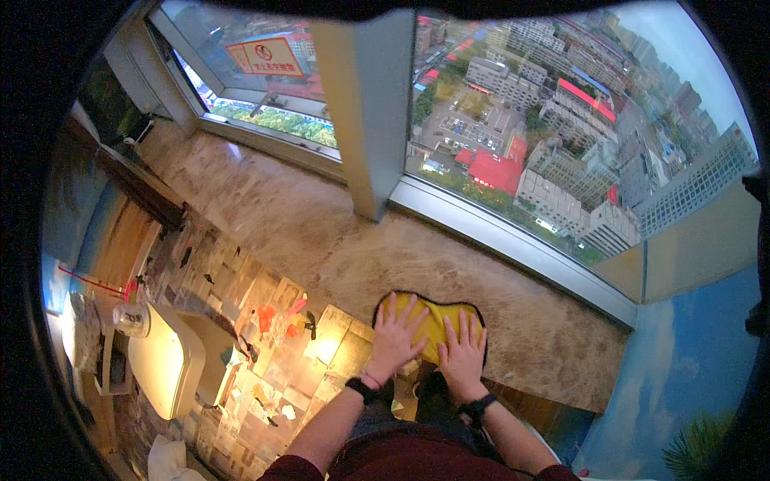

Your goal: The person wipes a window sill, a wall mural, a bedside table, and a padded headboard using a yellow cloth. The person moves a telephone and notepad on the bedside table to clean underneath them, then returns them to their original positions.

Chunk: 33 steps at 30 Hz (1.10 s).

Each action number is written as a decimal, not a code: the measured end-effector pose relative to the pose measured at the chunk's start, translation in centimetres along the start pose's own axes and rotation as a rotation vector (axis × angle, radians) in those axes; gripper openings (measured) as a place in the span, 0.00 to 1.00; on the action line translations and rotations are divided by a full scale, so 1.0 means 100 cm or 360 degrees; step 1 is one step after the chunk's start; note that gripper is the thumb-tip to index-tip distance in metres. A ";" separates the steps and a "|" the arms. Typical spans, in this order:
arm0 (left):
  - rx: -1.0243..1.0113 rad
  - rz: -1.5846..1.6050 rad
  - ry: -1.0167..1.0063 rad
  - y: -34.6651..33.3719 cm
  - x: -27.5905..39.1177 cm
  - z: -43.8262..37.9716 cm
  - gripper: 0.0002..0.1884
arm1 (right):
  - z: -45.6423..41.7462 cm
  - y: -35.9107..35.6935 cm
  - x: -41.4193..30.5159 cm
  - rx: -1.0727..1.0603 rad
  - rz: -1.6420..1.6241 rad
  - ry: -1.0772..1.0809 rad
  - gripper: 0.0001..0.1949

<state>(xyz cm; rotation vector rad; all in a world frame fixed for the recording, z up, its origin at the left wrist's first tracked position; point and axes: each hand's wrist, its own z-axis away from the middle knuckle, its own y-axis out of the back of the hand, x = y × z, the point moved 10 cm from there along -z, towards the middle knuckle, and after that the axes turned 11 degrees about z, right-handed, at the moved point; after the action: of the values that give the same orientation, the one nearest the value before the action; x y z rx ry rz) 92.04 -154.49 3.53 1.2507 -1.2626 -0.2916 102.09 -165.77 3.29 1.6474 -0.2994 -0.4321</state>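
Observation:
A yellow cloth with black edging (438, 329) lies on the brown marbled window sill (337, 240), near its front edge. My left hand (394, 337) rests flat on the cloth's left part with its fingers spread. On the right part lies my right hand (462, 352), palm down, its fingers slightly apart. Both hands press on the cloth from above, and neither is closed around it. Part of the cloth is hidden under the palms. Each wrist wears a dark band.
Behind the sill stand a large window (511, 120), a grey-and-beige post (361, 120) and a tilted-out window pane (258, 36) with a sign. Left below are a cream chair (165, 361), a clear plastic cup (131, 318) and litter on the patterned floor (289, 373). A blue wall (680, 355) bounds the right.

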 end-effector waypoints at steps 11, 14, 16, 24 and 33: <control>-0.0028 -0.0049 0.0099 0.026 -0.049 0.026 0.31 | -0.025 -0.014 -0.086 -0.0001 0.0020 0.0154 0.29; 0.0187 0.0111 -0.0036 0.040 -0.048 0.037 0.28 | -0.009 -0.015 -0.097 -0.0047 0.0051 0.0140 0.28; 0.0245 0.0119 -0.0006 0.048 -0.063 0.030 0.24 | -0.022 -0.016 -0.109 0.0002 0.0002 0.0182 0.28; 0.0448 -0.0081 0.0153 0.106 -0.145 -0.004 0.25 | -0.109 -0.033 -0.150 0.0064 -0.0009 0.0217 0.29; 0.0264 0.0078 0.0188 0.083 -0.131 0.048 0.30 | -0.064 -0.025 -0.175 0.0013 0.0046 0.0342 0.30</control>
<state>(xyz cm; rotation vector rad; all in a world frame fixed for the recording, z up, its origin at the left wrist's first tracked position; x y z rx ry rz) 79.71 -144.03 2.18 1.3556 -1.2327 -0.0769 89.15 -152.12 3.15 1.6794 -0.1641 -0.2295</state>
